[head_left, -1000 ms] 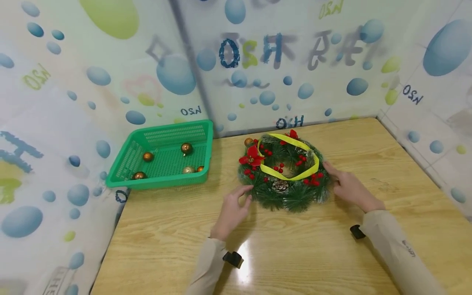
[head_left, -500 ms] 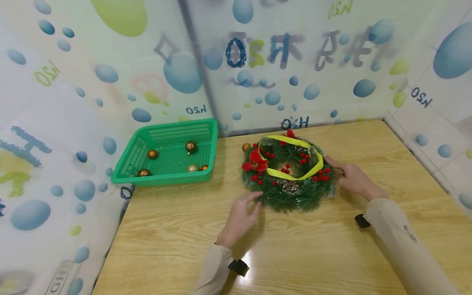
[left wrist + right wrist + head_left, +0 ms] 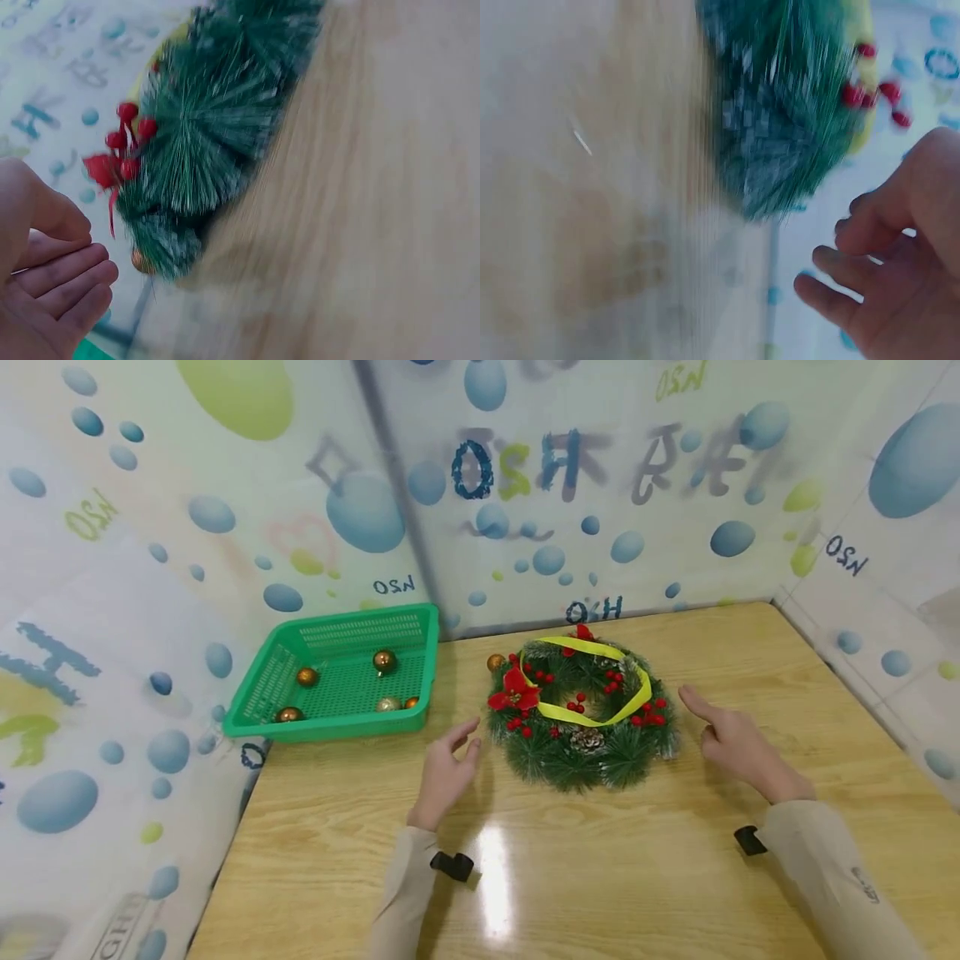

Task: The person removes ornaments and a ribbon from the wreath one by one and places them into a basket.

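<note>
A green wreath (image 3: 577,768) lies on the wooden table, dressed with red berries, pine cones and a red poinsettia flower (image 3: 514,692). Across its top runs a loop of yellow ribbon (image 3: 637,697). My left hand (image 3: 444,774) hovers just left of the wreath, apart from it, fingers relaxed and holding nothing. On the other side my right hand (image 3: 738,747) is also off the wreath, its index finger pointing toward the edge and its grasp empty. The left wrist view shows the left fingers (image 3: 71,281) loosely bent beside the berries. A golden bauble (image 3: 495,662) sits at the wreath's back left.
A green plastic basket (image 3: 352,727) stands at the table's back left, with several bronze and gold baubles inside, one being a brown bauble (image 3: 384,661). Behind the wooden table (image 3: 600,877) rises a wall covering (image 3: 525,527) printed with blue drops.
Both hands have come away from the wreath, the left one moving left and the right one moving right. The wreath has turned slightly, its poinsettia shifting a little toward the front.
</note>
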`<state>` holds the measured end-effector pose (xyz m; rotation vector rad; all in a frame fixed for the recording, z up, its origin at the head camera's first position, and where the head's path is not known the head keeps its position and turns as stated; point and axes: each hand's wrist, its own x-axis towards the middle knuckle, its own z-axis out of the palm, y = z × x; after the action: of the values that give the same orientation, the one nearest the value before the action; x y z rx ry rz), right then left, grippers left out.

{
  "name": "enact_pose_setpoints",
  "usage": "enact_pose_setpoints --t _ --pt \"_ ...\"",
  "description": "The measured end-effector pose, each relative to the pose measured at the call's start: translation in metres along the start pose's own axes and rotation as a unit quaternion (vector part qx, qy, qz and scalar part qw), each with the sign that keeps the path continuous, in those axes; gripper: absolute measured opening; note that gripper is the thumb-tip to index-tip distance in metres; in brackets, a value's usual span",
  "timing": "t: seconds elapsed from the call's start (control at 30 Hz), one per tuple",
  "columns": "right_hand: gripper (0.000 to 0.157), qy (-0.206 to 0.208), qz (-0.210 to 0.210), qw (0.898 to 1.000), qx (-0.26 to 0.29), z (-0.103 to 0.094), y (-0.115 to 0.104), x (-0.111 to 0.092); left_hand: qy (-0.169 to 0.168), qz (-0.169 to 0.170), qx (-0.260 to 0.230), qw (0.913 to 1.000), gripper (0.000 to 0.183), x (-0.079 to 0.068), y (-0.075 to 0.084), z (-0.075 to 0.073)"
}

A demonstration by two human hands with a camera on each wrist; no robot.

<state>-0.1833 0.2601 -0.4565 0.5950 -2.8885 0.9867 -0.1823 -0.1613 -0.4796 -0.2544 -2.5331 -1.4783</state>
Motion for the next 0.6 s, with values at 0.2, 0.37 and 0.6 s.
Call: enact_pose_setpoints --t 0.2,0.37,0.6 --pt "0.065 0.029 -0.022 0.999 -0.021 0.017 -0.025 -0.020 0.001 -0.041 0.000 0.9992 0.036 0.033 -0.022 -0.007" --pt "0.067 0.031 0.001 0.999 -0.023 0.026 -0.036 -0.028 -0.012 -0.047 0.000 0.9988 0.035 0.043 -0.018 0.001" --pt "0.065 0.031 0.019 0.999 -0.016 0.033 -0.040 -0.031 -0.020 -0.042 -0.017 0.9988 0.035 0.039 -0.009 0.013"
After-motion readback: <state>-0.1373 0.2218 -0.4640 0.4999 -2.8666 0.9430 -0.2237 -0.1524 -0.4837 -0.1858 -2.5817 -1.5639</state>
